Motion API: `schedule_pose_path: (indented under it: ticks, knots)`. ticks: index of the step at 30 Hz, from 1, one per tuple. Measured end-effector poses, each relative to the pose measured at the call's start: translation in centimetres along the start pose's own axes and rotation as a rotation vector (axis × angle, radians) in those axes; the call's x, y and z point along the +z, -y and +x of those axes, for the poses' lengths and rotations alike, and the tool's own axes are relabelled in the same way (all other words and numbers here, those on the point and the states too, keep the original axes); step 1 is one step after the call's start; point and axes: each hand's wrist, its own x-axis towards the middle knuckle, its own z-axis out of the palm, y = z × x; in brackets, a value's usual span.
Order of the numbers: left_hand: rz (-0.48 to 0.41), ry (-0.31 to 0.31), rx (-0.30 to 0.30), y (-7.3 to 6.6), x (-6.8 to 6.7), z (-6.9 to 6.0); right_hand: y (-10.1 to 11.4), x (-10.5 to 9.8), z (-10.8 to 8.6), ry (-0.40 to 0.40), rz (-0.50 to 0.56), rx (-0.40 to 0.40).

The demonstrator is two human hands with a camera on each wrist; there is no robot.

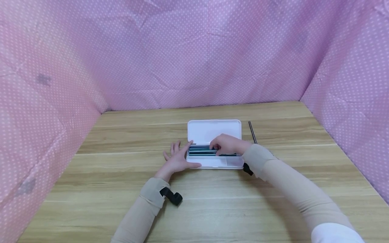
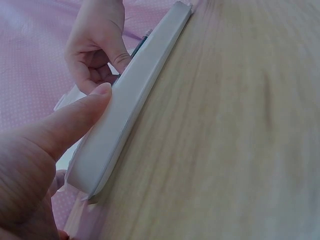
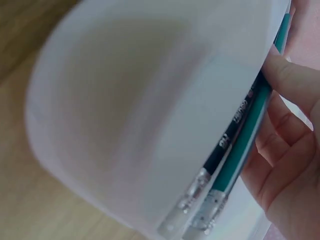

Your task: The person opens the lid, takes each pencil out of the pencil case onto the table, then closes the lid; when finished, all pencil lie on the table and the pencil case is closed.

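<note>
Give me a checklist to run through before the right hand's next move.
1. Lid open: ok, swung back on the far side.
2. Left hand on the white case: ok, thumb at its near edge.
3. Right hand at the pencils: ok, thumb and fingers on them.
4. Number of pencils gripped: cannot tell.
5. Table beside the case free of loose items: not ok, a dark stick lies to the right.

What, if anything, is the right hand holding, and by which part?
The right hand pinches at least one pencil by its shaft, away from the eraser end.
</note>
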Motion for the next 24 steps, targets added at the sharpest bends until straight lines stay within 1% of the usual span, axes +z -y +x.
schedule_pose_path:
  ticks: [3,9,16,19,24]
  knots:
    - [0.002,-0.002,-0.003,-0.1,0.0,0.0,0.0,-0.1,0.0,-0.022,0.003,0.004]
    - [0.003,-0.016,-0.01,-0.2,0.1,0.0,0.4,-0.6,-0.3,-0.093,0.078,0.057]
    - [0.006,-0.018,-0.012,-0.2,0.2,0.0,0.6,-0.9,-0.9,-0.137,0.102,0.068]
    - [0.005,-0.016,-0.012,-0.2,0.1,-0.1,0.5,-0.9,-1.1,-0.161,0.13,0.096]
    - [0.005,-0.013,-0.011,-0.3,0.0,-0.1,0.1,-1.1,-1.7,-0.236,0.187,0.115]
